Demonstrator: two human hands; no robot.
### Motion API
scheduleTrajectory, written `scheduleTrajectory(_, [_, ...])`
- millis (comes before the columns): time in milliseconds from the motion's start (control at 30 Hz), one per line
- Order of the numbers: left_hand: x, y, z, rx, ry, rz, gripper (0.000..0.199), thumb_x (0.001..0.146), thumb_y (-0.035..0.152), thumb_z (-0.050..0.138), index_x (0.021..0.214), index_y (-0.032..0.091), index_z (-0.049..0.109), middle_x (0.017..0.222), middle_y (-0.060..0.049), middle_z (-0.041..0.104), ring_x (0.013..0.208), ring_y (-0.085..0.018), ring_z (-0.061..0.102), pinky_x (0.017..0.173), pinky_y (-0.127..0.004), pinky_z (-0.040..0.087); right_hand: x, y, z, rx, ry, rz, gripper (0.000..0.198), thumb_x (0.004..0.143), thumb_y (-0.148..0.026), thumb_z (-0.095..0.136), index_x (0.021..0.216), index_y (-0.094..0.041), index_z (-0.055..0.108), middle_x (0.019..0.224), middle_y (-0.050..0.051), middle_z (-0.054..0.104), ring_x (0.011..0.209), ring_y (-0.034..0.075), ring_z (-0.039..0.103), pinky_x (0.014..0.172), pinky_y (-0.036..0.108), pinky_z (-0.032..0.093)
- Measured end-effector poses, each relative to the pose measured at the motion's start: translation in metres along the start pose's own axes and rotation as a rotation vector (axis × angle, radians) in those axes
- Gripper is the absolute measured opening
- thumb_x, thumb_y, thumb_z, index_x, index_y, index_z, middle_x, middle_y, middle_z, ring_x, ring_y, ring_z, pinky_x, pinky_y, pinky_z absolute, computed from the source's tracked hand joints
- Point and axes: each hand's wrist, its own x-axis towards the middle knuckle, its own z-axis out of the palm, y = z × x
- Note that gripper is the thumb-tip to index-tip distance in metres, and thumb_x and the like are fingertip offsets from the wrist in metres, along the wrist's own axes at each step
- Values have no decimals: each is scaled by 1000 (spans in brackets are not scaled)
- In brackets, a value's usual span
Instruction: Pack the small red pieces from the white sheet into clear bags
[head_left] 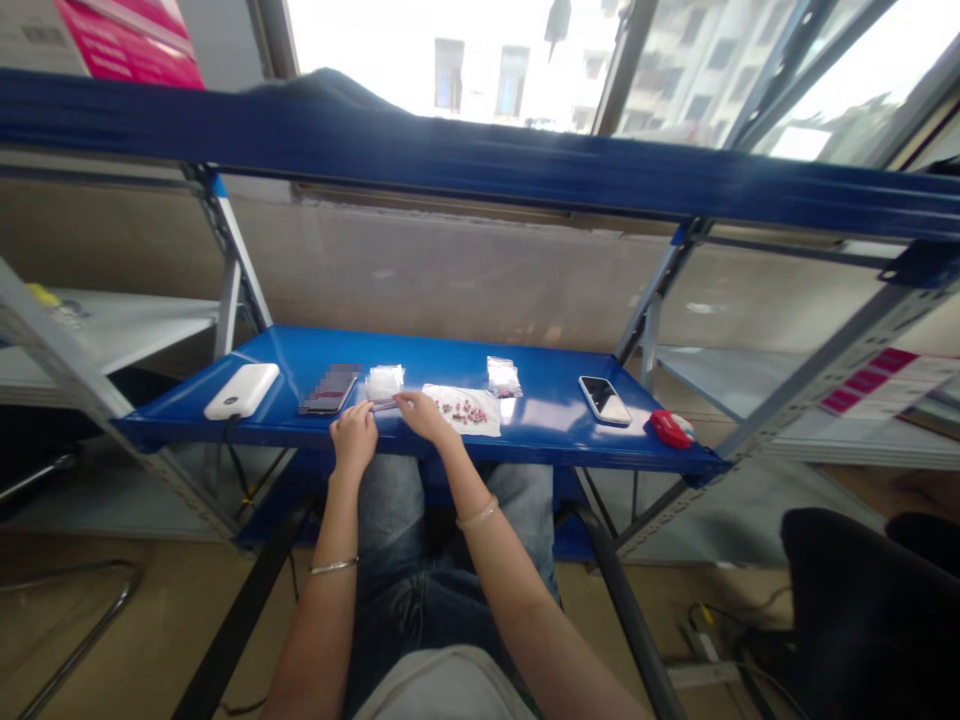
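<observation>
My left hand (354,437) and my right hand (424,415) meet at the front edge of the blue shelf. Their fingers pinch the two ends of a thin, pale, shiny strip (385,404), perhaps the edge of a small clear bag; its kind is too small to make out. Just behind it lies a pile of small clear plastic bags (385,380). Right of my fingers, a white sheet (489,424) carries several small reddish pieces (463,411). Farther back sits a clear packet (503,377) with whitish and reddish contents.
On the blue shelf (547,365), a white power bank (241,390) with a cable lies left, beside a dark phone-like device (334,391). A phone (604,400) and a red-and-white object (672,428) lie right. An upper blue beam (450,160) crosses above; metal posts flank the shelf.
</observation>
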Motion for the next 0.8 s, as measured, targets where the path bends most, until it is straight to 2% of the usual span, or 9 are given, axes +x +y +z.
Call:
scheduleTrajectory(100, [1,-1,3,-52,21,-6,35,85,18,39,111,17,64,124,-13,62,117,-28,54,98,-47,38,10,24,-44,-121,148,126,31,90,-22,45,115,-18,63,120,8,64,113,20,56,99,31,38])
scheduleTrajectory(200, [1,0,7,-131,62,13,35,84,18,39,108,18,65,121,-12,63,116,-27,55,99,-45,39,11,53,-81,-313,290,366,39,88,-22,48,125,-15,55,128,14,57,119,26,50,101,40,35])
scheduleTrajectory(267, [1,4,10,-193,84,35,36,83,18,38,106,19,66,119,-10,65,116,-26,56,100,-42,40,8,73,-98,-370,341,522,40,86,-23,52,125,-15,55,129,17,55,123,29,47,101,43,34])
scheduleTrajectory(333, [1,9,11,-246,93,62,37,83,18,36,104,18,66,117,-10,65,115,-25,56,101,-40,41,2,90,-108,-364,355,588,37,85,-26,54,118,-11,60,122,20,59,119,32,51,99,47,35])
scheduleTrajectory(467, [-1,24,8,-333,115,121,37,83,18,34,102,15,67,116,-12,65,114,-23,57,102,-38,41,-7,111,-115,-309,391,642,28,82,-31,60,103,-14,68,110,17,66,110,30,57,98,44,34])
scheduleTrajectory(600, [-5,36,-1,-417,192,142,36,86,21,34,100,18,66,114,-9,66,113,-20,58,102,-36,41,-10,114,-115,-217,518,667,23,82,-23,56,95,-12,71,104,17,68,107,29,60,95,41,37])
scheduleTrajectory(733, [-8,45,-9,-506,248,149,34,86,24,36,101,18,66,114,-9,67,111,-20,58,96,-35,44,-16,108,-119,-114,707,661,34,86,-25,43,103,-12,68,107,17,68,105,27,61,91,38,41])
scheduleTrajectory(800, [-9,51,-13,-562,246,143,32,87,28,39,102,18,66,114,-9,67,111,-21,58,94,-34,46,-23,99,-120,15,787,605,37,86,-28,40,105,-11,66,106,15,69,101,23,63,84,33,45])
